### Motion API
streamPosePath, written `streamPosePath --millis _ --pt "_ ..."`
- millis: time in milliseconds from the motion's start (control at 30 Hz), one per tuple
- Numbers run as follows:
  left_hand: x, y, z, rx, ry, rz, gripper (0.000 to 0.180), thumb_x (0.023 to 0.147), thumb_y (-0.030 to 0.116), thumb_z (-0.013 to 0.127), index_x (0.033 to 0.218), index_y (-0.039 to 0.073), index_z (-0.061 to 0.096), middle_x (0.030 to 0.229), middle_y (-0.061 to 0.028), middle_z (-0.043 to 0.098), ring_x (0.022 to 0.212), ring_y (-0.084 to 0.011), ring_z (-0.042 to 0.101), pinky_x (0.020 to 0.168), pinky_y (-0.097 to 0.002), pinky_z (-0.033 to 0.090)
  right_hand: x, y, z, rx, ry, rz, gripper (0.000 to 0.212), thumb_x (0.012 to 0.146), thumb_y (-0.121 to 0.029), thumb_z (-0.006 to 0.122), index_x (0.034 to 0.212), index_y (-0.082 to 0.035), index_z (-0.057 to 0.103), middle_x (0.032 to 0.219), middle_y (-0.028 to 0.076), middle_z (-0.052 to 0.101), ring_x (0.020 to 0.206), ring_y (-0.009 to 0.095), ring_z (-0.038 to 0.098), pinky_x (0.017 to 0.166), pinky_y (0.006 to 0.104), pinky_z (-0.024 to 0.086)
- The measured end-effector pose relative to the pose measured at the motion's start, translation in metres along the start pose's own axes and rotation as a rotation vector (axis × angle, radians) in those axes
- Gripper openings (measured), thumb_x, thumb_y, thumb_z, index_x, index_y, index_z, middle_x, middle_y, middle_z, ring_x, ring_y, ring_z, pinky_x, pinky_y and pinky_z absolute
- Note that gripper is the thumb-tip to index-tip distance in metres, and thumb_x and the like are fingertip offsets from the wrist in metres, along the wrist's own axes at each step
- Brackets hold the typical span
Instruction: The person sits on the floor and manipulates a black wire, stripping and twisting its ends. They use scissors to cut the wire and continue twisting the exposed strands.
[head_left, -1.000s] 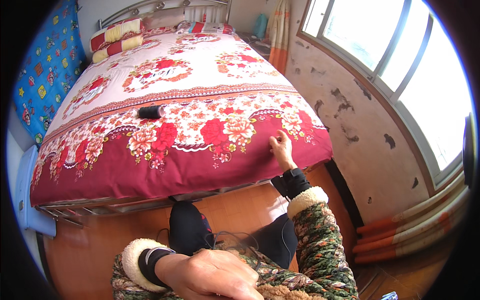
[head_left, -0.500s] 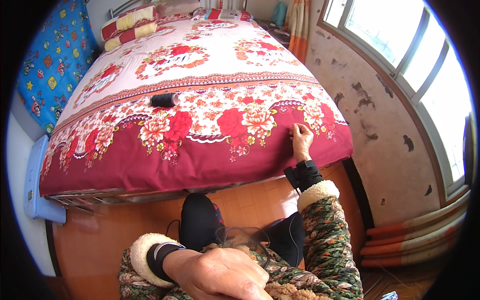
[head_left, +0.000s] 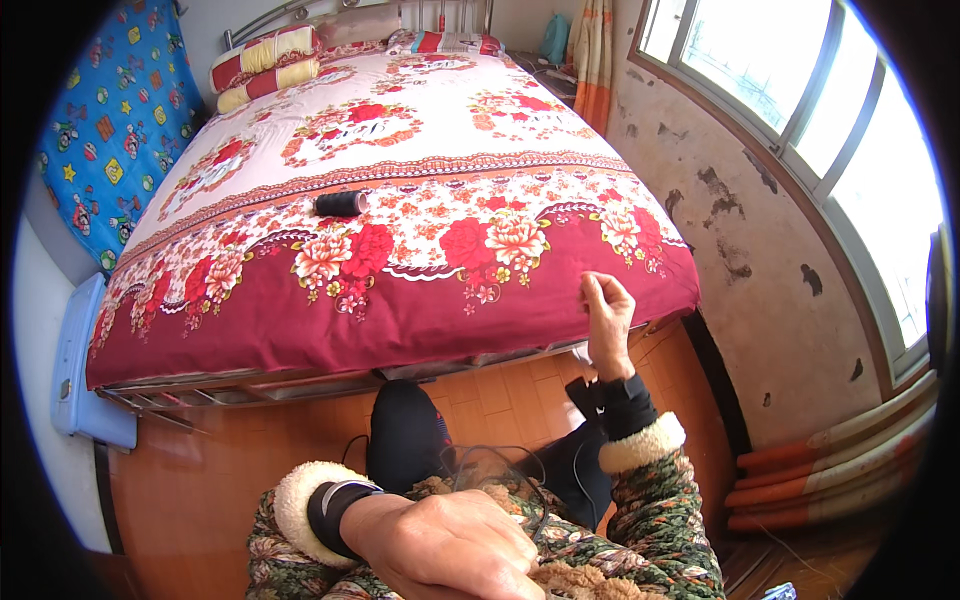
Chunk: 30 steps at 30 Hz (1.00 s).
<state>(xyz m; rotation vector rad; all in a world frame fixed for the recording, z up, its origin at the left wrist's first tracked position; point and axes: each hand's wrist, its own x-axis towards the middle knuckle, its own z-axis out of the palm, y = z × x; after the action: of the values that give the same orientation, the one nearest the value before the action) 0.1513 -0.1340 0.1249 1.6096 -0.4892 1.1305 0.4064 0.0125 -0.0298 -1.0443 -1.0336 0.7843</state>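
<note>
A red and white flowered quilt (head_left: 420, 240) covers the bed in front of me, its dark red border hanging over the foot. A small black spool-like cylinder (head_left: 340, 203) lies on the quilt left of centre. My right hand (head_left: 605, 315) is raised at the quilt's lower right corner, fingertips pinched together just off the red border; anything between them is too small to see. My left hand (head_left: 450, 545) is low at the picture's bottom against my patterned jacket, back upward, fingers curled under and hidden.
Striped pillows (head_left: 262, 65) lie at the head of the bed. A blue cartoon cloth (head_left: 110, 130) hangs on the left wall and a light blue box (head_left: 85, 370) stands beside the bed. Windows (head_left: 830, 120) and a stained wall are on the right, with orange rolls (head_left: 830, 470) at its foot.
My right hand has come off the quilt's edge toward me and now has its fingertips pinched together. My left hand has stayed low at my chest.
</note>
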Motion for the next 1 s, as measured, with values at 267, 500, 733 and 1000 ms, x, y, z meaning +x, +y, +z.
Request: streamPosePath --millis 267,500,733,1000 --pt "-0.007 0.019 0.016 0.045 -0.03 -0.057 0.006 0.081 -0.007 0.065 0.086 -0.007 0.062 0.06 -0.0105 0.053 0.047 -0.0224 0.049 0.04 -0.0317 0.037 -0.097 -0.049 0.026 0.253 -0.153 0.081 0.009 0.09 -0.006 0.059 0.094 0.002 0.063 0.074 0.0 0.058 0.064 0.007 0.05 0.06 0.0198 0.041" --pt "-0.041 -0.002 0.005 0.283 0.692 -0.699 0.007 0.092 0.009 0.058 0.09 0.002 0.059 0.064 0.0073 0.052 0.054 0.0011 0.041 0.046 -0.0165 0.031 -0.129 -0.098 0.029 0.078 -0.275 -0.091 0.007 0.089 -0.001 0.059 0.09 0.004 0.063 0.073 0.0 0.055 0.063 0.007 0.05 0.058 0.0202 0.04" --pt "-0.057 -0.042 -0.004 0.39 0.68 -0.771 0.009 0.093 0.009 0.057 0.089 0.001 0.059 0.065 0.0083 0.052 0.056 0.0031 0.039 0.048 -0.0155 0.029 -0.162 -0.139 0.026 -0.315 -0.424 -0.402 0.014 0.077 0.005 0.067 0.089 -0.002 0.066 0.073 0.007 0.056 0.06 0.015 0.055 0.053 0.0257 0.042" --pt "-0.061 -0.052 0.019 0.395 0.494 -0.819 0.008 0.092 0.005 0.056 0.093 -0.001 0.06 0.072 0.0073 0.055 0.063 0.0032 0.042 0.052 -0.0157 0.033 -0.173 -0.139 0.017 -0.44 -0.273 -0.497 0.017 0.073 0.004 0.07 0.089 -0.002 0.067 0.07 0.007 0.051 0.061 0.017 0.052 0.052 0.0276 0.042"
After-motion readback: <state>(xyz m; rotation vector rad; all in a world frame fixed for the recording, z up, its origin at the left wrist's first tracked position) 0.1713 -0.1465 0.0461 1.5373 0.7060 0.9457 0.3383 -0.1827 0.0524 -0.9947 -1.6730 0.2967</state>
